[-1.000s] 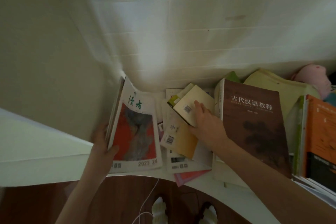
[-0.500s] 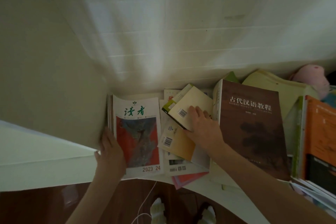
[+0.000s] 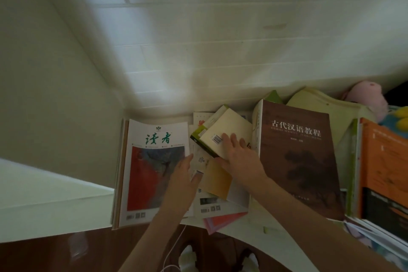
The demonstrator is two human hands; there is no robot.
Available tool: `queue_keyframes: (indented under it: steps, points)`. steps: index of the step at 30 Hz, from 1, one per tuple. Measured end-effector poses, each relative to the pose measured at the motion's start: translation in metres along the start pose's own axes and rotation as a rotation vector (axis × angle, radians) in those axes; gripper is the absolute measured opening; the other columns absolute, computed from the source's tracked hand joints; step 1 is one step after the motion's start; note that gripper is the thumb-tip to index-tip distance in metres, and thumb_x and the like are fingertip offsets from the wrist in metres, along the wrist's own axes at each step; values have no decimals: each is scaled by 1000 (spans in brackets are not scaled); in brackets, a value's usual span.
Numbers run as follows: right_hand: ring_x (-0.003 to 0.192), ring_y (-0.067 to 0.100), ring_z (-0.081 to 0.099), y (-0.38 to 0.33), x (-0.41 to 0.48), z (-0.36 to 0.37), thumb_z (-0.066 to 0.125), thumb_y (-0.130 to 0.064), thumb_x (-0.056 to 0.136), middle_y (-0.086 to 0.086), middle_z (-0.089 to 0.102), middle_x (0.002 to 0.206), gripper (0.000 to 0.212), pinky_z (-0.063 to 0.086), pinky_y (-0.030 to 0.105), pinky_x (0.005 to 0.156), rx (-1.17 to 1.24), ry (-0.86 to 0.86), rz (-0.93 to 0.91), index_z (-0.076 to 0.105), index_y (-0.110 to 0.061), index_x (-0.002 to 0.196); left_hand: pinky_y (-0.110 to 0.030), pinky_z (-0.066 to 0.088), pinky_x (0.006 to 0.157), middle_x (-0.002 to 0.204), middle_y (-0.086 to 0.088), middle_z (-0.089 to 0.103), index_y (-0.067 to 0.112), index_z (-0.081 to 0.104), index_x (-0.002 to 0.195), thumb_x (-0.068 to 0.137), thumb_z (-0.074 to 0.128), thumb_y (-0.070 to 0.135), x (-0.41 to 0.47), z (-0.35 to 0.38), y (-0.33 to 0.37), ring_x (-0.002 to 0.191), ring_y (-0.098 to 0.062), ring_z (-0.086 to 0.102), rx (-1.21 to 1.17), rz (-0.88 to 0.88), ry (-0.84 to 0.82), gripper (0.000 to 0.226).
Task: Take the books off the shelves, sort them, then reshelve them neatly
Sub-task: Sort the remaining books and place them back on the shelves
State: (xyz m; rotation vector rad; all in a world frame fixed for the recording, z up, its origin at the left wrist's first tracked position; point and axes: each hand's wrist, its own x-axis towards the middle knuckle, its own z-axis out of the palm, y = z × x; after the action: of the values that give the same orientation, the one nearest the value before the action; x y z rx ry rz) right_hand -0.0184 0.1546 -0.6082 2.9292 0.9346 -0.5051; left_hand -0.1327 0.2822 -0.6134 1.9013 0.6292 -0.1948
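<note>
A magazine (image 3: 152,174) with a red cover lies flat at the left of the white shelf board (image 3: 55,212). Beside it is a loose pile: a cream book (image 3: 231,128) on a green-black book (image 3: 197,139), a yellow-orange book (image 3: 217,182) and white booklets (image 3: 212,203). My right hand (image 3: 240,157) lies on the cream book, fingers straight on its cover. My left hand (image 3: 183,176) reaches over the magazine's right edge, fingers stretched out, touching a white booklet in the pile. A big brown textbook (image 3: 298,161) lies to the right.
An orange-covered book (image 3: 384,172) and more stacked books sit at the far right. A pale green cushion (image 3: 320,108) and a pink plush toy (image 3: 364,97) lie at the back. A pink folder (image 3: 220,222) sticks out over the front edge. Below are dark floor and a white cable (image 3: 174,245).
The magazine, held up on edge a second ago, now lies flat. My left hand has let go of it and moved right to the middle pile. My right hand has stayed on the cream book.
</note>
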Motion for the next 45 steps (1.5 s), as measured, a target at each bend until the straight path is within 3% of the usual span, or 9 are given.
queue_keyframes:
  steps: [3, 6, 12, 23, 30, 34, 39, 42, 45]
  points:
    - [139, 36, 29, -1, 0, -2, 32, -46, 102, 18, 18, 156, 66, 44, 44, 99, -41, -17, -12, 7, -11, 151, -39, 46, 99, 127, 4, 50, 18, 26, 145, 92, 52, -3, 18, 13, 6, 112, -10, 54, -295, -35, 63, 62]
    - [141, 37, 26, -5, -1, -1, 31, -42, 103, 19, 15, 157, 64, 44, 44, 100, -56, -22, 9, 5, -10, 152, -36, 51, 92, 113, -6, 64, 9, 45, 132, 91, 60, 10, 45, 14, 15, 94, -10, 65, -582, -163, 68, 44]
    - [143, 36, 23, -5, -2, 7, 39, -29, 104, 17, 17, 157, 59, 47, 43, 97, -29, 13, 14, 8, -15, 151, -15, 52, 54, 109, -11, 67, 3, 55, 122, 74, 79, 27, 77, 25, 32, 89, -17, 66, -584, -218, 222, 58]
    - [145, 32, 21, -1, -7, -6, 38, -50, 99, 11, 16, 159, 66, 35, 43, 108, 123, -22, 5, 11, -20, 152, -50, 52, 91, 108, -3, 62, 21, 46, 112, 80, 74, 17, 74, 35, 34, 102, -24, 61, -682, -142, 281, 42]
    - [139, 14, 32, 11, -30, -44, 37, -44, 100, -1, 34, 152, 45, 24, 26, 110, 982, 92, 143, 50, -20, 136, -33, 56, 80, 106, 1, 61, 24, 48, 106, 82, 70, 7, 34, 14, 62, 92, -14, 64, -793, 79, 363, 36]
    - [112, 24, 58, 13, -37, -55, 38, -50, 97, 10, 57, 128, 50, 52, 48, 92, 1605, 68, 363, 56, -13, 124, -20, 55, 74, 110, 6, 63, 21, 51, 112, 81, 70, 6, 3, -25, 93, 93, -4, 64, -623, 300, 419, 39]
    - [114, 40, 58, 16, -27, -68, 31, -69, 89, 21, 52, 135, 83, 55, 60, 75, 2347, -232, 420, 45, -2, 135, -13, 50, 81, 112, 19, 63, 40, 53, 113, 74, 73, 9, -40, -61, 119, 104, -1, 61, -363, 693, 242, 54]
    - [113, 41, 59, 25, -22, -63, 21, -68, 95, 20, 56, 133, 77, 55, 54, 82, 2435, -412, 289, 49, -9, 137, -16, 49, 89, 121, 7, 60, 30, 59, 114, 77, 70, 7, -43, -64, 92, 116, -6, 55, -247, 861, 2, 45]
    - [114, 35, 61, 30, -32, -37, 33, -73, 87, 15, 61, 129, 77, 49, 48, 94, 2341, -485, 334, 61, -16, 130, -42, 41, 106, 123, 1, 60, 19, 60, 110, 84, 68, 15, -40, -49, 27, 122, -16, 54, -163, 816, -154, 28]
